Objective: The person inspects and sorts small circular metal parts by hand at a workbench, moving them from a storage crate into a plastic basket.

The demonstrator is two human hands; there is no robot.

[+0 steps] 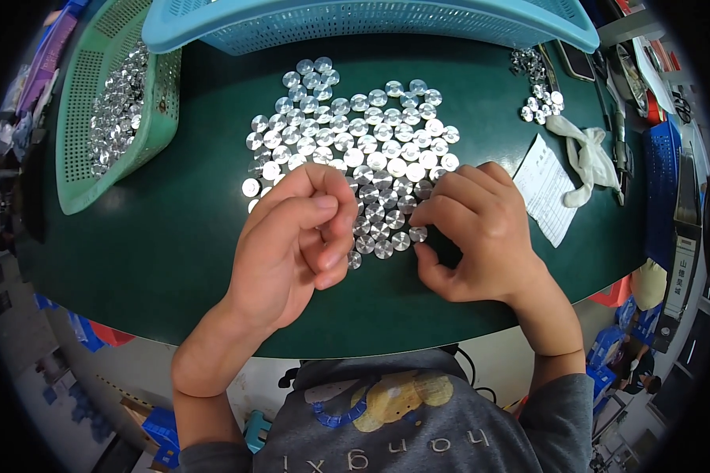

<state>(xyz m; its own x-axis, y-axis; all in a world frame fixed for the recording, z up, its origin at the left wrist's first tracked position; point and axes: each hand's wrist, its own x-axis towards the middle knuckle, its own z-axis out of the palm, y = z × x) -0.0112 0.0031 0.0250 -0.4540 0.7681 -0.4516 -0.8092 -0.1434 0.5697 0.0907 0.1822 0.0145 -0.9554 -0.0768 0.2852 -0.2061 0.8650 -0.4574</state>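
Observation:
Many small round silvery metal discs (pixel 375 142) lie spread in a single layer on the dark green table (pixel 213 268). My left hand (pixel 292 244) is raised over the lower left of this group, palm turned inward. Its fingers are curled and the thumb tip rests against the index finger; whatever they may hold is hidden. At the lower right edge of the discs, my right hand (pixel 477 232) has thumb and index finger apart. One metal disc (pixel 418 234) lies in the gap between them, beside the fingertips.
A green basket (pixel 71 150) with shiny metal parts stands at the left. Along the far edge is a light blue basket (pixel 355 35). To the right lie a written paper sheet (pixel 546 189), a white glove (pixel 588 154), a few more metal pieces (pixel 540 102) and a phone (pixel 577 61).

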